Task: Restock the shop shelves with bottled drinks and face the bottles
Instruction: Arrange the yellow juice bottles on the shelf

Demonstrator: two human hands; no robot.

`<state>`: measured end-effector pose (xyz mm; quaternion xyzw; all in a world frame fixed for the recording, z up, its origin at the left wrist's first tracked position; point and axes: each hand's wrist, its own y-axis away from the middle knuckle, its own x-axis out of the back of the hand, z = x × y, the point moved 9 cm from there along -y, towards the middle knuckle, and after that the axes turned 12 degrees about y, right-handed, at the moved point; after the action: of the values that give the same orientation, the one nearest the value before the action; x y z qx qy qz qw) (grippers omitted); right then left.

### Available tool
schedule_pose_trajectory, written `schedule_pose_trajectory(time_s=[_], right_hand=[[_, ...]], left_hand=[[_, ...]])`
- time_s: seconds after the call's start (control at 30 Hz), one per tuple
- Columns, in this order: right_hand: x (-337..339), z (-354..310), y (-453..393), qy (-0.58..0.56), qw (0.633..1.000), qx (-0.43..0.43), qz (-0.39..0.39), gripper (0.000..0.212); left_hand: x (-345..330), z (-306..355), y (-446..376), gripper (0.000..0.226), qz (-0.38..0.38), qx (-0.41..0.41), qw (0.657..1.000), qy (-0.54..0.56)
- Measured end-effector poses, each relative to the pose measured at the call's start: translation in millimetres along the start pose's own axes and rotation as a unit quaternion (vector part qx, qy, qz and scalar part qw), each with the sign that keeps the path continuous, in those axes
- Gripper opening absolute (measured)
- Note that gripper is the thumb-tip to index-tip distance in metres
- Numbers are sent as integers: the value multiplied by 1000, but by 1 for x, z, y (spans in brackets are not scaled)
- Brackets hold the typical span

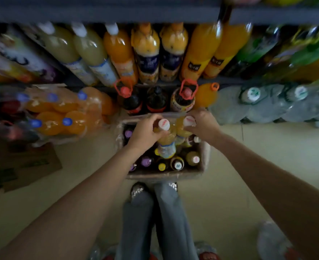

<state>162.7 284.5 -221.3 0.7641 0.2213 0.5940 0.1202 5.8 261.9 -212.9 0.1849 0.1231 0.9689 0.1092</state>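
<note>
A single head-worn view looks steeply down from standing height, close over the carton point(166, 174) on the floor point(248, 166), facing the shelves point(117, 14) at the far side.

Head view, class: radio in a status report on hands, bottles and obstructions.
Left hand and right hand each grip a white-capped orange drink bottle by the neck. Both bottles above the open carton. Nothing blocking.
</note>
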Motion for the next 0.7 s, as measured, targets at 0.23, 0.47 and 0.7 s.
schedule_pose_trajectory(time_s=[0.23, 0.47, 0.7], right_hand=[[299, -131, 73, 132, 978, 159, 2, 39], [530, -317, 165, 85, 935, 300, 168, 18], [652, -484, 211, 67, 871, 314, 372, 31]], left_hand=[[172, 261, 20, 43, 58, -102, 992, -45], [379, 483, 88, 54, 178, -216, 959, -42], [573, 565, 175, 44, 366, -295, 876, -109]])
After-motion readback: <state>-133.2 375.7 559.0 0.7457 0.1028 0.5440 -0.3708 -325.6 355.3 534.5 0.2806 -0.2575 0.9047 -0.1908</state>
